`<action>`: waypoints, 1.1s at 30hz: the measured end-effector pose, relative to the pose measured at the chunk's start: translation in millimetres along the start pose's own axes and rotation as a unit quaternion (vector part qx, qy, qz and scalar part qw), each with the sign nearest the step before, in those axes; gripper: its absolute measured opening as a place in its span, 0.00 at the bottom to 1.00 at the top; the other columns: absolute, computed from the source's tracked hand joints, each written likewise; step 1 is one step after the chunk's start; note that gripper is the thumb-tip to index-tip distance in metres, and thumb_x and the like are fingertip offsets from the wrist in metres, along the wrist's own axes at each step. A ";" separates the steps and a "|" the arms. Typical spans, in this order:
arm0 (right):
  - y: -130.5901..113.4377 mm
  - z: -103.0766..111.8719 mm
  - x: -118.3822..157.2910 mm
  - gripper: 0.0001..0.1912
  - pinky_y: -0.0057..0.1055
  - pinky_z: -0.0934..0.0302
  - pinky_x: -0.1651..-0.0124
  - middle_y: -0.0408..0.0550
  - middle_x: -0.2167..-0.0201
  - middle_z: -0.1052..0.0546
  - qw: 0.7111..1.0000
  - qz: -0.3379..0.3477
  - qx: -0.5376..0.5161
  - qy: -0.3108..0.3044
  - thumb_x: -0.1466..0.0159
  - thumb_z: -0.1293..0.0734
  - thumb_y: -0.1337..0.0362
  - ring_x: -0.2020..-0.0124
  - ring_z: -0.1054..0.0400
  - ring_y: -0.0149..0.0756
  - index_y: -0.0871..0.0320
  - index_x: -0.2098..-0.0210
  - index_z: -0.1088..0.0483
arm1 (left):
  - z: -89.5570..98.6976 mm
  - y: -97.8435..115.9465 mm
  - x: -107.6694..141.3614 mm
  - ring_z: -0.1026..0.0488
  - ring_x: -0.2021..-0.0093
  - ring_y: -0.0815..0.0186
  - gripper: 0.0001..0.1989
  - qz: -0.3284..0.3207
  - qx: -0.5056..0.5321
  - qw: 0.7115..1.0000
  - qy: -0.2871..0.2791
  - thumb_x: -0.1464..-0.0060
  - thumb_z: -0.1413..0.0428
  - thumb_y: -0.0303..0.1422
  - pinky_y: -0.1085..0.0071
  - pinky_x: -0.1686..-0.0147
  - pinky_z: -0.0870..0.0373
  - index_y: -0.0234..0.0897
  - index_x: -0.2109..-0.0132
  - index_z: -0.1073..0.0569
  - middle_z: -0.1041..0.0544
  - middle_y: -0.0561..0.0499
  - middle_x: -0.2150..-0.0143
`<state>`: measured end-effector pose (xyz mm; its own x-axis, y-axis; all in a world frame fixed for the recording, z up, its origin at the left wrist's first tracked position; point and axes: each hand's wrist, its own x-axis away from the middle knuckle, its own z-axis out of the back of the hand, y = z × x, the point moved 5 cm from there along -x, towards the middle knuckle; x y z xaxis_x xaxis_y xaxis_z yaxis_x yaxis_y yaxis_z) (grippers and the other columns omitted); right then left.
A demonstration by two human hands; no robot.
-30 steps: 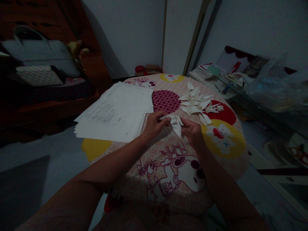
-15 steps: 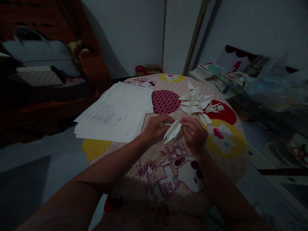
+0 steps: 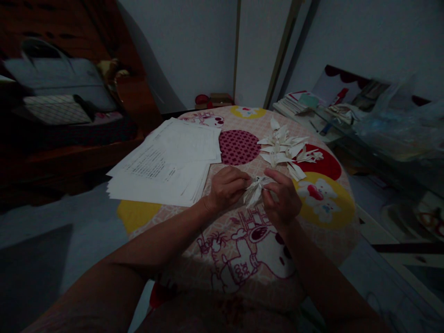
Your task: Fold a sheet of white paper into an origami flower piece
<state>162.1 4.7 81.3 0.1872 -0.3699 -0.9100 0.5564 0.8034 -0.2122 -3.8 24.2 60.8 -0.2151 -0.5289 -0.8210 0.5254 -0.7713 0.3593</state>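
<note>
A small folded white paper piece (image 3: 254, 192), with several pointed petals, is held between my hands above the patterned tablecloth (image 3: 194, 249). On its left side, my left hand (image 3: 229, 188) pinches an edge of it with closed fingers. My right hand (image 3: 281, 196) grips it from the right, thumb and fingers around its upper part. Beyond my right hand lies a cluster of similar folded paper pieces (image 3: 282, 145). To the left is a fanned stack of white sheets (image 3: 166, 162), some with printed text.
A glass-topped side table (image 3: 360, 138) at the right bears papers and a clear plastic bag (image 3: 402, 125). A wooden seat (image 3: 130, 101) at the left holds a pale handbag (image 3: 65, 81). Small boxes (image 3: 221, 99) stand beyond the round table.
The paper piece has turned and its petals look more spread and narrower. My left fingers have closed further, and my right fingers have shifted on the paper.
</note>
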 end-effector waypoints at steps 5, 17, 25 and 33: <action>-1.4 0.9 1.1 0.09 0.38 0.28 0.47 0.49 0.48 0.24 1.000 0.006 -0.001 -0.024 0.35 0.38 0.71 0.48 0.26 0.38 0.51 0.59 0.30 | 2.0 0.9 -1.3 0.26 0.66 0.64 0.11 0.008 -0.018 1.000 -0.002 0.39 0.46 0.37 0.64 0.61 0.33 0.43 0.70 0.24 0.18 0.50 0.65; -1.9 0.6 2.9 0.11 0.39 0.28 0.48 0.50 0.47 0.24 1.000 0.015 -0.013 -0.013 0.35 0.38 0.72 0.48 0.27 0.39 0.52 0.57 0.31 | 3.5 2.0 -2.5 0.27 0.65 0.65 0.11 0.026 -0.004 1.000 0.010 0.41 0.43 0.35 0.64 0.60 0.34 0.42 0.72 0.26 0.18 0.51 0.65; -1.2 0.2 1.5 0.11 0.37 0.27 0.50 0.49 0.51 0.21 1.000 0.008 -0.015 -0.009 0.36 0.37 0.73 0.51 0.25 0.38 0.52 0.59 0.30 | 1.5 -0.2 0.0 0.25 0.64 0.63 0.10 0.009 0.002 1.000 0.003 0.39 0.45 0.35 0.65 0.60 0.34 0.42 0.69 0.24 0.18 0.49 0.63; 10.2 -8.7 3.9 0.13 0.34 0.26 0.52 0.48 0.55 0.20 1.000 0.017 0.001 0.009 0.36 0.35 0.74 0.54 0.23 0.35 0.53 0.55 0.28 | -4.8 -12.8 -3.8 0.24 0.66 0.67 0.09 0.105 0.103 0.989 -0.020 0.40 0.43 0.35 0.72 0.63 0.30 0.36 0.65 0.23 0.20 0.48 0.67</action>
<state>161.4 15.5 72.4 0.1903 -0.3342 -0.9231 0.5516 0.8143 -0.1811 -5.8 37.8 57.2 -0.1544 -0.6959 -0.7014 0.3832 -0.6965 0.6067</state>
